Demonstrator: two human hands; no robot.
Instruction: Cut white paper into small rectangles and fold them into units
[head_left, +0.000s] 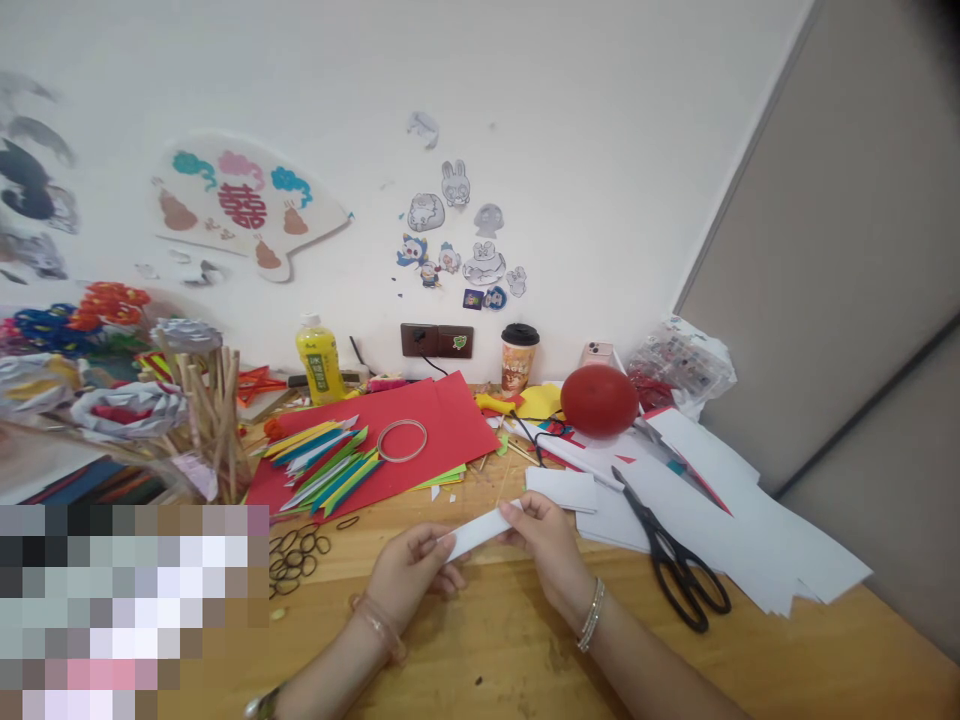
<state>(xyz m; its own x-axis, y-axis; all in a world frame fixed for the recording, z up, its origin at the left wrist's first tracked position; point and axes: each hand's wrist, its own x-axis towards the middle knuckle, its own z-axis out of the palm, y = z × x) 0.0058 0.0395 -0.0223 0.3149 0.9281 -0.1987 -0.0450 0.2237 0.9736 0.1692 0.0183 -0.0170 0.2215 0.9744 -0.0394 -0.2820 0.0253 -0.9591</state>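
Between my two hands, just above the wooden table (480, 640), is a narrow folded strip of white paper (478, 532). My left hand (412, 565) pinches its left end, thumb on top. The right end sits between the thumb and fingers of my right hand (544, 535). Right behind my right hand lies a small stack of white paper pieces (562, 489). Black-handled scissors (667, 560) rest to the right, partly on larger white sheets (720, 530). Folded coloured paper strips (326, 465) lie in a pile to the left, on red paper (442, 425).
Black rubber bands (300, 555) lie on the left. A bundle of sticks (214, 420) with paper flowers stands behind them. Along the wall are a yellow bottle (320, 362), a lidded paper cup (520, 358) and a red balloon (599, 400). A ring (402, 424) lies on the red paper.
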